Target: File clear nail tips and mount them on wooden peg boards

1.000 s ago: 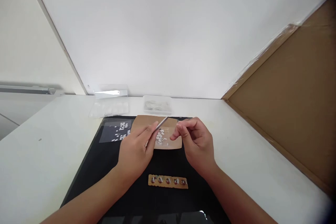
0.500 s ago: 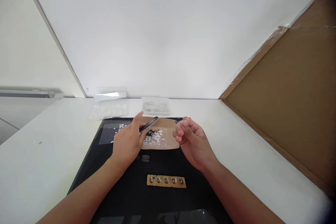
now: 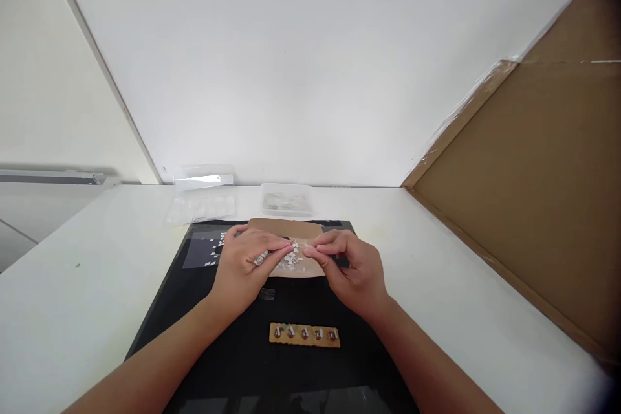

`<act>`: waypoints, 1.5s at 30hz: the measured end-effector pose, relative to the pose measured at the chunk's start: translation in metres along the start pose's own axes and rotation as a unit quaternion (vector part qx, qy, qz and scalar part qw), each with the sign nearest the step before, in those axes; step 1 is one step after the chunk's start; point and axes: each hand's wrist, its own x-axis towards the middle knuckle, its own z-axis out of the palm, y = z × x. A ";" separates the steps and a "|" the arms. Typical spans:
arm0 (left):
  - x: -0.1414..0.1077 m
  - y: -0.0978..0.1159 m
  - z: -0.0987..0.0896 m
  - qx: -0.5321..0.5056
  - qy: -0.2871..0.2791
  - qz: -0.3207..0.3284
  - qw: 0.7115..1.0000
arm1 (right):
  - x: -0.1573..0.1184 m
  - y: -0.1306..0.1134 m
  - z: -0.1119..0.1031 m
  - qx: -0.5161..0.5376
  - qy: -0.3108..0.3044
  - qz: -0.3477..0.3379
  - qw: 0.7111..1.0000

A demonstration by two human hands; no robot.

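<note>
My left hand (image 3: 247, 262) is closed, its thumb and forefinger pinched together over a brown paper tray (image 3: 286, 226). A dark bit of a nail file (image 3: 285, 238) shows behind its fingers; the rest is hidden. Opposite it, my right hand (image 3: 352, 265) pinches a small clear piece that looks like a false nail tip (image 3: 306, 246), near the left fingertips. Whether the left fingers touch it, I cannot tell. White chips (image 3: 290, 261) lie in the tray. Nearer to me is a tan strip (image 3: 305, 335) with several round brown studs, each bearing a small pale piece.
A black mat (image 3: 233, 362) lies under everything. Clear nail tips (image 3: 266, 294) rest below the tray. At left is a dark sheet with white bits (image 3: 198, 252). Behind stand an open clear case (image 3: 201, 207) and a clear box (image 3: 287, 200). Cardboard (image 3: 524, 194) rises at right.
My hands have come together over the tray, the right moving left. The left hand has turned, so the nail file that stuck out from it is now mostly hidden.
</note>
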 end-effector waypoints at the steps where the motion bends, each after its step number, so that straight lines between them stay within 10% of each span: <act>1: 0.000 0.001 0.000 -0.038 -0.017 -0.031 0.999 | 0.000 0.001 -0.001 -0.034 -0.007 -0.038 0.999; 11: -0.002 0.009 0.001 -0.221 -0.088 -0.125 0.963 | 0.007 0.001 -0.010 -0.198 -0.025 -0.266 0.943; 26: -0.008 0.010 0.006 -0.337 -0.097 -0.181 0.919 | 0.007 -0.002 -0.014 -0.203 -0.079 -0.254 0.942; 33: -0.009 0.000 0.007 -0.233 -0.097 -0.153 0.955 | 0.007 0.007 -0.016 -0.207 -0.074 -0.243 0.945; 45: -0.012 -0.015 0.008 0.016 -0.066 0.140 0.988 | 0.021 0.085 -0.075 -0.268 -0.151 0.080 0.948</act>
